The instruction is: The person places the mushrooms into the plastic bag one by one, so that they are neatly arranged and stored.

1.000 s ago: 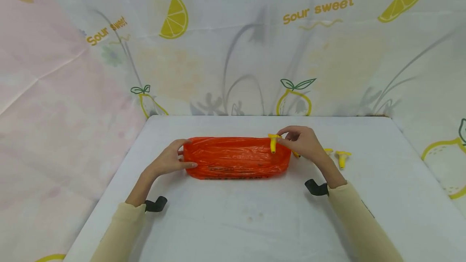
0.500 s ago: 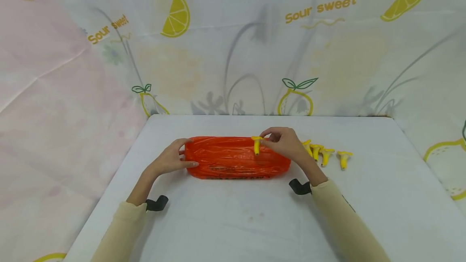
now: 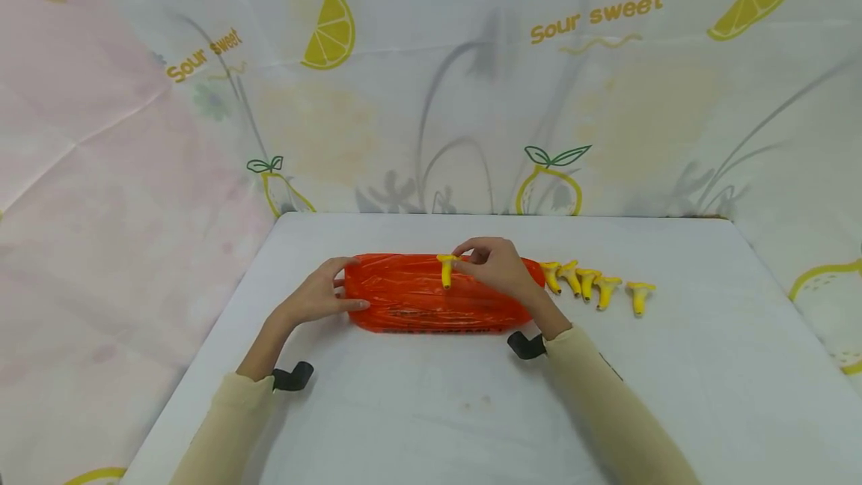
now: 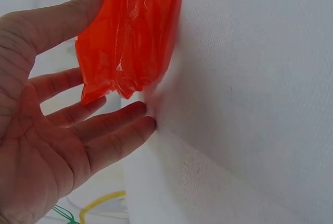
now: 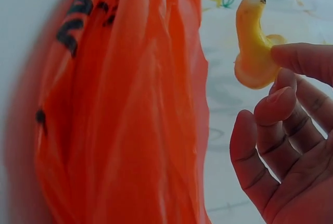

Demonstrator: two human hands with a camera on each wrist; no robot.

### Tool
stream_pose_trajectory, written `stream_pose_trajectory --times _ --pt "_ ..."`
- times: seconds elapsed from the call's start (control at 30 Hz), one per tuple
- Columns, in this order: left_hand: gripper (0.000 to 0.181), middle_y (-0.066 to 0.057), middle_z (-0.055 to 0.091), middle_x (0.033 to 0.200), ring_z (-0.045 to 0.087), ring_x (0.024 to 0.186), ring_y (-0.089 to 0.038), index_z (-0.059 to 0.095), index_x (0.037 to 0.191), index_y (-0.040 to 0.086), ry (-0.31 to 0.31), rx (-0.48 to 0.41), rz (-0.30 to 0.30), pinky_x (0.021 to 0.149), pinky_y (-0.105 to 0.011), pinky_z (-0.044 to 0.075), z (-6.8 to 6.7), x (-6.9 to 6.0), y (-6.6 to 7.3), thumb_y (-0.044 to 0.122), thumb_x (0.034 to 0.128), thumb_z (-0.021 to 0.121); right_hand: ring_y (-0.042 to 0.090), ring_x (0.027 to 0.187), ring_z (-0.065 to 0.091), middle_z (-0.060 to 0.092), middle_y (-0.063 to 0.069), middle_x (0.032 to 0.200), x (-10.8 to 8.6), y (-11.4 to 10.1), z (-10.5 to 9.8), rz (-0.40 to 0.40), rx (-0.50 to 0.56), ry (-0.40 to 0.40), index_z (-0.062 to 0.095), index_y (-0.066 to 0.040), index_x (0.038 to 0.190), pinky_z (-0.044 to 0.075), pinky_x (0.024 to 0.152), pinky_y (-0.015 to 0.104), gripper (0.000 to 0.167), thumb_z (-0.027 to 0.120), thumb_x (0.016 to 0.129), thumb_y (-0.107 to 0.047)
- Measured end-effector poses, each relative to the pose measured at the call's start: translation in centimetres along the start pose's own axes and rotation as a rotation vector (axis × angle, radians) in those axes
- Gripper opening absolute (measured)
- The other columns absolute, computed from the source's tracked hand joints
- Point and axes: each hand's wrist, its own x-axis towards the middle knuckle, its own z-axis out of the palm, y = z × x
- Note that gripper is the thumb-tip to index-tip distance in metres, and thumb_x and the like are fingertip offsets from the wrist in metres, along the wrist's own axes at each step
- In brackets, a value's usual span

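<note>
A red plastic bag (image 3: pixel 397 294) with dark print lies lengthwise on the white table in the head view. At its left end my left hand (image 3: pixel 311 296) holds the bag, thumb in front and some fingers behind; in the left wrist view the lower fingers (image 4: pixel 117 138) reach past the bag's edge. My right hand (image 3: pixel 497 266) pinches a yellow mushroom (image 3: pixel 447 272) between thumb and forefinger, above the bag's upper edge. The right wrist view has this mushroom (image 5: pixel 252 41) beside the bag's opening, its stem end dark-tipped. The bag's inside is hidden.
Several more yellow mushrooms (image 3: pixel 607 293) lie in a row on the table (image 3: pixel 431 403), right of the bag. A patterned cloth (image 3: pixel 404 111) with lemon prints hangs behind the table. Black wrist mounts (image 3: pixel 292 376) stick out from both forearms.
My right hand has moved left along the bag's upper edge, carrying the mushroom. The row of mushrooms its arm covered now shows. My left hand stays at the bag's left end.
</note>
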Motion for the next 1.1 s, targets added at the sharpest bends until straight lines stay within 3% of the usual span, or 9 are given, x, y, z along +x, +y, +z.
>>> stream_pose_trajectory --times 0.57,0.83,1.1 --pt "0.083 -0.020 0.039 0.146 0.046 0.127 -0.041 0.041 0.144 0.005 -0.015 -0.010 -0.040 0.095 -0.052 0.050 -0.1 0.2 0.3 0.036 0.0793 0.083 0.020 0.059 0.047 0.054 0.003 0.065 2.2 -1.4 4.0 0.009 0.017 -0.037 0.076 -0.015 0.100 0.035 0.048 0.026 0.016 0.075 0.089 -0.025" --pt "0.084 -0.020 0.040 0.145 0.044 0.129 -0.040 0.040 0.144 0.004 -0.027 -0.022 -0.039 0.095 -0.053 0.050 -0.2 0.2 0.2 0.037 0.0797 0.082 0.016 0.053 0.043 0.054 0.002 0.061 2.6 -1.1 6.2 0.016 0.028 -0.069 0.076 -0.015 0.100 0.034 0.046 0.024 0.016 0.074 0.089 -0.027" --pt "0.084 -0.020 0.040 0.145 0.044 0.129 -0.040 0.041 0.143 0.003 -0.030 0.002 -0.030 0.095 -0.053 0.050 -0.1 0.4 -0.1 0.039 0.0792 0.082 0.015 0.059 0.046 0.056 0.000 0.064 3.0 -0.9 8.2 0.045 -0.007 -0.056 0.077 -0.016 0.103 0.036 0.048 0.023 0.020 0.073 0.089 -0.030"
